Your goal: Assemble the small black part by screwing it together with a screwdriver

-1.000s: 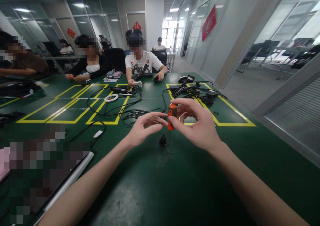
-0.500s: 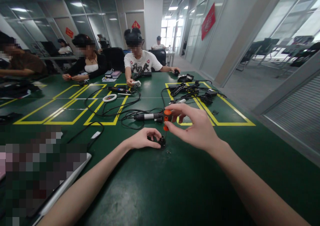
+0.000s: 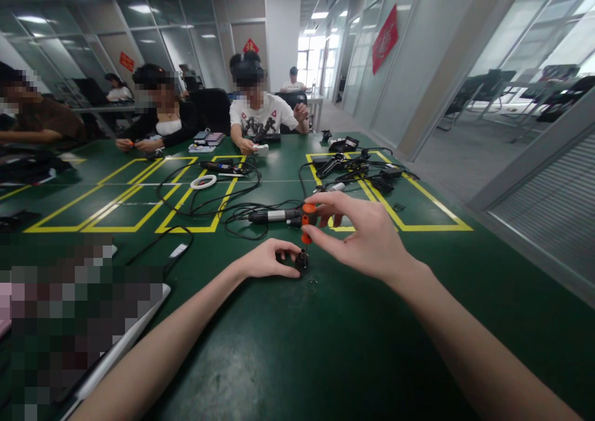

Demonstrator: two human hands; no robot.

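My right hand (image 3: pixel 356 232) grips an orange and black screwdriver (image 3: pixel 305 221) upright, thumb and fingers around its handle. The shaft points down at a small round black part (image 3: pixel 303 261) on the green table (image 3: pixel 297 334); whether the tip sits in a screw is too small to tell. My left hand (image 3: pixel 269 260) steadies that black part from the left, thumb and fingers curved against it. Just in front of it lie a few tiny screw-like pieces (image 3: pixel 313 281).
Behind my hands lies a black and silver cylindrical tool (image 3: pixel 274 216) with looped cables. A white tape roll (image 3: pixel 203 182) and a heap of black cables and parts (image 3: pixel 348 168) lie farther off. A blurred-out device (image 3: pixel 158 297) is at left. Across the table, a person (image 3: pixel 263 114) holds a white object.
The screwdriver has shifted slightly left, its shaft now closer over the black part. Across the table, the person's hand has lifted off a small black item.
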